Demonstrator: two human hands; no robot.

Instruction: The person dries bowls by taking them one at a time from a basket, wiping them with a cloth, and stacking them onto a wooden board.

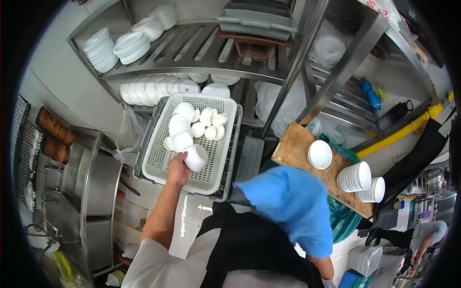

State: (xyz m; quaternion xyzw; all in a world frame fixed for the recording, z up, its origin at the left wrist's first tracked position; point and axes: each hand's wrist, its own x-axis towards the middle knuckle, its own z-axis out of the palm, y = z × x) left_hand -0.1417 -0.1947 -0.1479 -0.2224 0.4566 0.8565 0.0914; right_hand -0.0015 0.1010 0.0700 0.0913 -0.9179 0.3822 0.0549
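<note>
My left hand (178, 169) grips a white bowl (196, 157) over the near part of a white perforated basket (225, 144). Inside the basket lie a row of overlapping white bowls (180, 120) and several small white dishes (210, 126). A blue cloth (293, 201) hangs over my right forearm and covers my right hand, so its fingers are hidden. Right of the cloth, a wooden board (293, 149) bears a white bowl (320, 154) and two stacks of white bowls (354, 176).
A slotted metal shelf (192, 48) with stacked white dishes (132, 47) and grey trays (259, 21) stands beyond the basket. At left is a metal sink counter (98, 182). A yellow pipe (413, 132) runs at right. Another person (425, 240) stands at far lower right.
</note>
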